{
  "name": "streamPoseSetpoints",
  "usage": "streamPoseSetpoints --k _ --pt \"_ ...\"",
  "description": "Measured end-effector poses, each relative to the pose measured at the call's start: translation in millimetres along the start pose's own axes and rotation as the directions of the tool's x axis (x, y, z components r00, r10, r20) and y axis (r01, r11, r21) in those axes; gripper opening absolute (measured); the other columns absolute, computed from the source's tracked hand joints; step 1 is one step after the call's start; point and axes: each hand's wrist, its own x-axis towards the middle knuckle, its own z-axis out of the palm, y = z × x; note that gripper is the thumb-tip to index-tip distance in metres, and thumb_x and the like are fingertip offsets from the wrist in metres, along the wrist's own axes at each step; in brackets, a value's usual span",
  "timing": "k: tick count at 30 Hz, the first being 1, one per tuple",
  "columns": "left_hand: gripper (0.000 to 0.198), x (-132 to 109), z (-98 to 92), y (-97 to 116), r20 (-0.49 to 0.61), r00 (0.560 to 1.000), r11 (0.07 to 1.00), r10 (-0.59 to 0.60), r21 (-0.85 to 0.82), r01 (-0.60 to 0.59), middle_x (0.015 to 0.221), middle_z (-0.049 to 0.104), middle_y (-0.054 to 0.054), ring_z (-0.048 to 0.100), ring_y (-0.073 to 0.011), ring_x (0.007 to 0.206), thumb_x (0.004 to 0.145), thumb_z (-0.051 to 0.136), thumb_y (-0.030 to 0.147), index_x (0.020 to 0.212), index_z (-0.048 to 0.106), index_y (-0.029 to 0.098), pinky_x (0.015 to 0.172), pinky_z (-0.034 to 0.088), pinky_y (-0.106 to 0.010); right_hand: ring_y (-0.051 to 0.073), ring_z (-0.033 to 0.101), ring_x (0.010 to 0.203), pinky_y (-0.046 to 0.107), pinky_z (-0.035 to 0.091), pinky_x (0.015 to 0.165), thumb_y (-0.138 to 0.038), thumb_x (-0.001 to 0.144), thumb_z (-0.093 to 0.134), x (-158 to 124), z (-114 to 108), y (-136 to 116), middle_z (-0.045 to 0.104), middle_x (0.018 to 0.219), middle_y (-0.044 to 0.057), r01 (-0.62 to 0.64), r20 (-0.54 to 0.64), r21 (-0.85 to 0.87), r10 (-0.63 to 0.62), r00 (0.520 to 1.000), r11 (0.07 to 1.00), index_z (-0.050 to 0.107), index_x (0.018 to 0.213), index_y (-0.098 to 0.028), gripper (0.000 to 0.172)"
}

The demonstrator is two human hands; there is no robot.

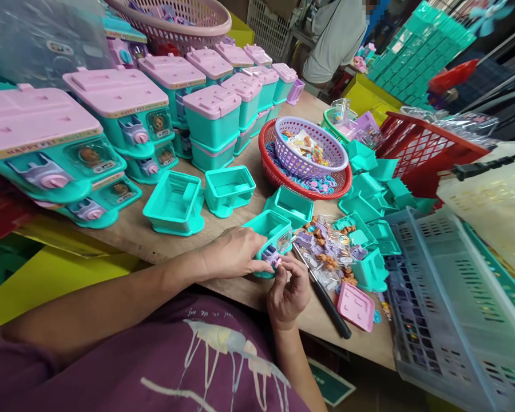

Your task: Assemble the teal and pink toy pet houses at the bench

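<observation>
My left hand [232, 252] is closed over the near side of a teal plastic toy box [271, 226], steadying it at the table's front edge. A small lilac part [269, 256] is on the front of that box. With thumb and fingertips, my right hand [288, 289] pinches a small pink knob [277, 262] against the lilac part. Two open teal boxes [174, 200] stand to the left, and another teal box [289, 205] is just behind. To the right lie loose lilac parts, clear pieces and brown animal figures [327, 261]. A black-handled tool [328, 306] lies beside my right hand.
Stacked teal boxes with pink lids [212, 102] fill the back left. A lilac basket [311, 157] sits in a red basket [264, 154] of small parts. Clear crates [463, 309] stand at the right edge, near a pink lid [355, 306]. Another person [337, 34] is behind.
</observation>
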Motion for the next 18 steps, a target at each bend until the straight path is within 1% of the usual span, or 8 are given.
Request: streamPoseSetpoints --k 4,6,7,9,11,14,16,18 --pt "0.04 -1 0.0 3 -0.006 1.0 1.0 -0.016 0.025 0.016 0.084 0.068 -0.011 0.065 -0.0268 0.08 0.085 0.059 0.055 0.087 0.066 0.015 0.066 0.045 -0.031 0.018 0.066 0.094 0.045 0.053 0.092 -0.007 0.089 0.054 1 2 -1 0.066 0.094 0.004 0.059 -0.017 -0.044 -0.059 0.998 0.997 0.056 0.105 -0.022 0.022" --pt "0.038 -1 0.3 3 -0.021 1.0 1.0 -0.021 0.021 0.021 0.083 0.068 -0.011 0.065 -0.0263 0.079 0.085 0.061 0.052 0.086 0.066 0.014 0.065 0.045 -0.031 0.018 0.066 0.093 0.046 0.053 0.093 -0.008 0.09 0.053 1 5 -2 0.065 0.093 0.004 0.08 -0.037 -0.067 -0.082 0.996 0.995 0.055 0.106 -0.023 0.021" --pt "0.037 0 0.6 2 -0.031 0.999 1.0 -0.024 0.01 0.024 0.082 0.068 -0.011 0.064 -0.0259 0.077 0.084 0.063 0.051 0.085 0.066 0.014 0.064 0.045 -0.031 0.018 0.066 0.092 0.045 0.053 0.092 -0.009 0.091 0.052 1 6 -2 0.065 0.093 0.004 0.068 -0.049 -0.074 -0.072 0.996 0.995 0.055 0.105 -0.023 0.019" --pt "0.034 0 1.6 -1 -0.045 0.999 0.999 -0.022 -0.033 0.021 0.079 0.067 -0.009 0.063 -0.025 0.075 0.081 0.065 0.049 0.082 0.066 0.015 0.063 0.044 -0.03 0.018 0.065 0.092 0.043 0.053 0.088 -0.013 0.093 0.051 1 8 -4 0.064 0.094 0.005 -0.008 -0.069 -0.055 0.004 0.998 0.998 0.056 0.101 -0.022 0.013" --pt "0.034 1 2.8 -4 -0.057 0.998 0.996 -0.015 -0.087 0.01 0.076 0.067 -0.007 0.063 -0.0241 0.075 0.08 0.066 0.049 0.079 0.065 0.016 0.063 0.042 -0.029 0.019 0.064 0.093 0.04 0.053 0.085 -0.018 0.094 0.05 1 10 -7 0.064 0.095 0.006 -0.113 -0.065 0.012 0.113 0.991 0.994 0.057 0.096 -0.021 0.007" --pt "0.034 2 4.5 -9 -0.068 0.998 0.991 -0.002 -0.132 -0.007 0.075 0.067 -0.006 0.062 -0.0229 0.074 0.081 0.066 0.051 0.078 0.064 0.017 0.061 0.039 -0.027 0.018 0.063 0.091 0.035 0.053 0.081 -0.022 0.096 0.048 1 13 -10 0.063 0.094 0.006 -0.236 -0.041 0.131 0.243 0.969 0.963 0.056 0.093 -0.019 0.009" --pt "0.036 2 5.2 -10 -0.071 0.997 0.992 -0.008 -0.129 -0.001 0.076 0.067 -0.007 0.061 -0.0223 0.073 0.08 0.066 0.052 0.079 0.065 0.017 0.059 0.038 -0.027 0.016 0.063 0.087 0.033 0.052 0.08 -0.022 0.097 0.047 1 15 -12 0.063 0.093 0.006 -0.286 -0.042 0.181 0.298 0.954 0.941 0.056 0.092 -0.019 0.011" --pt "0.037 1 5.6 -11 -0.068 0.998 0.993 -0.015 -0.119 0.007 0.077 0.067 -0.007 0.061 -0.022 0.072 0.081 0.065 0.054 0.079 0.065 0.017 0.058 0.036 -0.026 0.016 0.063 0.087 0.033 0.052 0.081 -0.023 0.097 0.047 1 17 -12 0.062 0.093 0.006 -0.306 -0.047 0.201 0.322 0.946 0.93 0.056 0.092 -0.018 0.011"
